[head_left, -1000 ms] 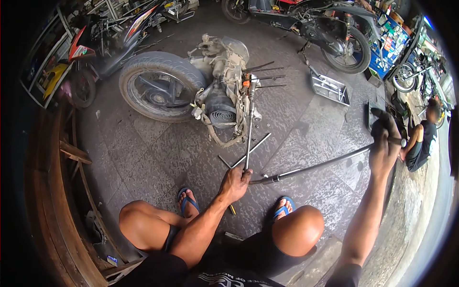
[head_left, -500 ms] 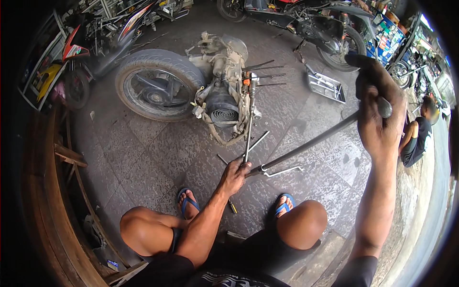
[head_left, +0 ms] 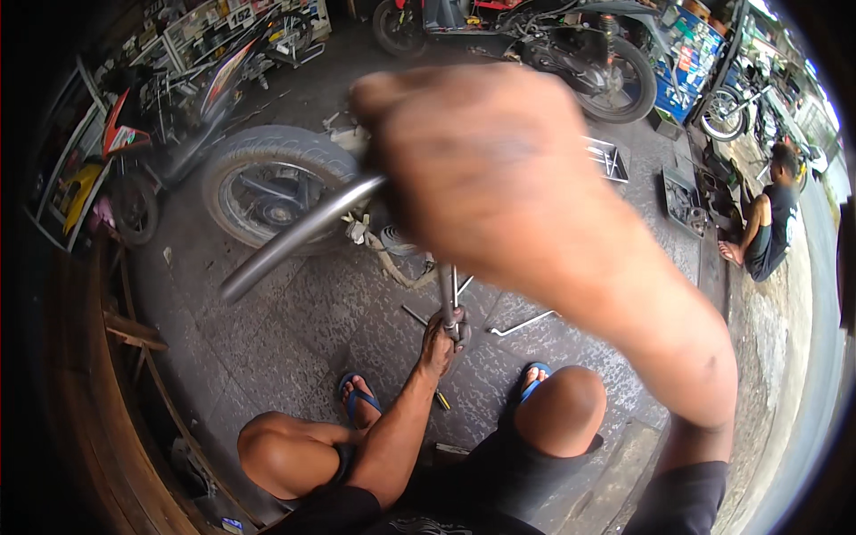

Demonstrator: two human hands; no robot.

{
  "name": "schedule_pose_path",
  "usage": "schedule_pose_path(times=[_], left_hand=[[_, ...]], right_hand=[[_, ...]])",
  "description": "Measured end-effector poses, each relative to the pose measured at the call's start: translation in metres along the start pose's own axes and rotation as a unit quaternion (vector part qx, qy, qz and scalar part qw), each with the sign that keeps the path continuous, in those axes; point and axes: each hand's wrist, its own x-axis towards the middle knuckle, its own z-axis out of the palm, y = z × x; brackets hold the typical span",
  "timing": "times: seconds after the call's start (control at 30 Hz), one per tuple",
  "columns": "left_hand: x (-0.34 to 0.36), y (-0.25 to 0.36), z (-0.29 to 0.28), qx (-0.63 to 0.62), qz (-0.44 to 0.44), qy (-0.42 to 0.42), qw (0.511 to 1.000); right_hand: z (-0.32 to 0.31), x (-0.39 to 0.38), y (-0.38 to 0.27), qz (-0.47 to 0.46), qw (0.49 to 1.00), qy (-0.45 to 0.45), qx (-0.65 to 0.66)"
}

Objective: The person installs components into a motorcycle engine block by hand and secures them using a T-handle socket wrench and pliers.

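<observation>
My right hand (head_left: 499, 160) is large and blurred, close to the view. Its fist closes round a thick grey metal bar (head_left: 299, 241), whose free end sticks out toward the left. Lower down, my left hand (head_left: 443, 341) wraps round an upright steel wrench rod (head_left: 448, 290) above the floor. How rod and bar join is hidden behind my right fist. Beyond the hands lies a motorcycle rear wheel (head_left: 234, 160) attached to a dirty engine (head_left: 392, 263), most of which my right hand covers. A thin bent metal rod (head_left: 526, 323) rests on the floor beside my left hand.
A yellow-handled tool (head_left: 443, 400) lies between my sandalled feet. Motorcycles stand at the far left (head_left: 134, 192) and back (head_left: 615, 76). A metal tray (head_left: 615, 165) and a tool box (head_left: 682, 205) are to the right, near a seated person (head_left: 774, 214). Wooden framing (head_left: 134, 330) edges the left.
My right hand has swung from the far right to the middle, up close, and the bar's end now points left. My left hand keeps its grip near the same place.
</observation>
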Motion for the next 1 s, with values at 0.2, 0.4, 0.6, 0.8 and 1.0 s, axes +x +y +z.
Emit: schedule_pose_path(times=[0.2,0.4,0.6,0.8,1.0], left_hand=[[0.016,-0.014,0.009,-0.119,-0.036,-0.016,0.992],[0.011,-0.009,0.013,-0.116,-0.032,-0.038,0.992],[0.015,-0.008,0.018,-0.074,-0.049,-0.073,0.993],[0.012,0.004,0.008,0.026,-0.049,-0.055,0.997],[0.015,0.048,0.0,0.562,-0.002,0.015,0.827]], right_hand=[[0.015,0.032,-0.044,-0.13,0.979,-0.123,0.1],[0.045,0.055,-0.084,-0.155,0.967,-0.137,0.148],[0.016,0.016,0.006,-0.055,0.997,-0.046,-0.005],[-0.026,-0.05,0.04,0.128,0.985,0.096,0.056],[-0.012,-0.229,0.125,0.339,0.923,0.183,0.006]])
